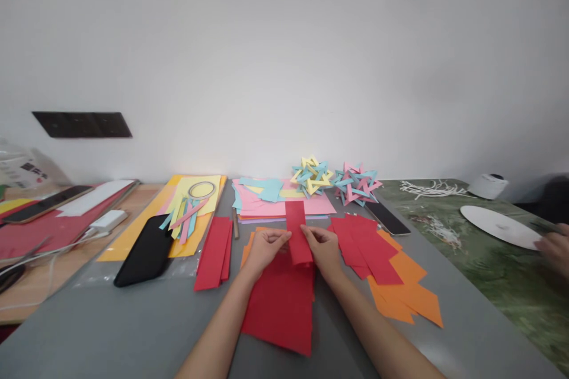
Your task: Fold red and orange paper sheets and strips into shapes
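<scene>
Between my two hands a narrow red paper strip (296, 219) is held upright over the table. My left hand (268, 249) pinches its left edge with thumb and fingers. On the opposite edge, my right hand (323, 247) grips the paper the same way. Below them lies a larger red paper sheet (280, 308), with orange paper showing at its sides. To the left rest folded red strips (214, 254). Red paper pieces (367, 246) overlap orange paper pieces (406, 290) on the right.
Two folded-paper stars (311, 176) stand at the back beside stacked coloured sheets (267, 204). A black phone-shaped object (144, 251) lies left, near a tape roll (201, 190). A phone (387, 217) lies right. Another person's hand (555, 249) touches a white disc (493, 226).
</scene>
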Motion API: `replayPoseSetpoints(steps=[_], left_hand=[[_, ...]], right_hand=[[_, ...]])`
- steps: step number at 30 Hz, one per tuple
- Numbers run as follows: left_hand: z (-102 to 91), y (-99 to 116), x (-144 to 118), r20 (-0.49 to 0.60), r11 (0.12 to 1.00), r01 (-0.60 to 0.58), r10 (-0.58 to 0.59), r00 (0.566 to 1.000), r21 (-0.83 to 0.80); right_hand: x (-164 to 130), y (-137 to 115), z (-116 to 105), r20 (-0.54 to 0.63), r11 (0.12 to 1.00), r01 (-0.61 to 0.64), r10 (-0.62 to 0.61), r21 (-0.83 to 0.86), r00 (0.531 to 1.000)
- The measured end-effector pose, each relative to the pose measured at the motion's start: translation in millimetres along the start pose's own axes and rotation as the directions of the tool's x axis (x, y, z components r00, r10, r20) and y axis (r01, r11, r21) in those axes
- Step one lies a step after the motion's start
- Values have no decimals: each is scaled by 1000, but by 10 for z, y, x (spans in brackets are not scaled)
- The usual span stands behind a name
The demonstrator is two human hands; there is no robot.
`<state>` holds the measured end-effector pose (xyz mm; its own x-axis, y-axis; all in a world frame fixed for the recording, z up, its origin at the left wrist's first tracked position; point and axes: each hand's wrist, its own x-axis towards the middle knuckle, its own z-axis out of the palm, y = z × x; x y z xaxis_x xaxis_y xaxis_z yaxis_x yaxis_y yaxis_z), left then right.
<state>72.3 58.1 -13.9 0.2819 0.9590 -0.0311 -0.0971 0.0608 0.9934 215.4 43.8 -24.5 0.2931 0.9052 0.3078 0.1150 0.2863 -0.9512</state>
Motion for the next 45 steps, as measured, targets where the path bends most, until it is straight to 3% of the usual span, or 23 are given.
replayPoseSetpoints(steps=[11,19,35,45], left_hand=[[-33,-18,56,-224,996,-91,94,970,28],[-20,5,23,-141,1000,-8,11,990,22],[-18,-15,30,-225,999,-35,28,974,-31],[-5,-38,40,-169,999,36,-30,985,32]], right_hand=[[-23,-54,23,95,1000,-4,4,-7,995],[-13,-63,10,105,995,53,-44,-86,993],[-46,-78,35,202,989,104,-81,-104,976],[-56,-83,30,152,981,104,-79,-162,985]])
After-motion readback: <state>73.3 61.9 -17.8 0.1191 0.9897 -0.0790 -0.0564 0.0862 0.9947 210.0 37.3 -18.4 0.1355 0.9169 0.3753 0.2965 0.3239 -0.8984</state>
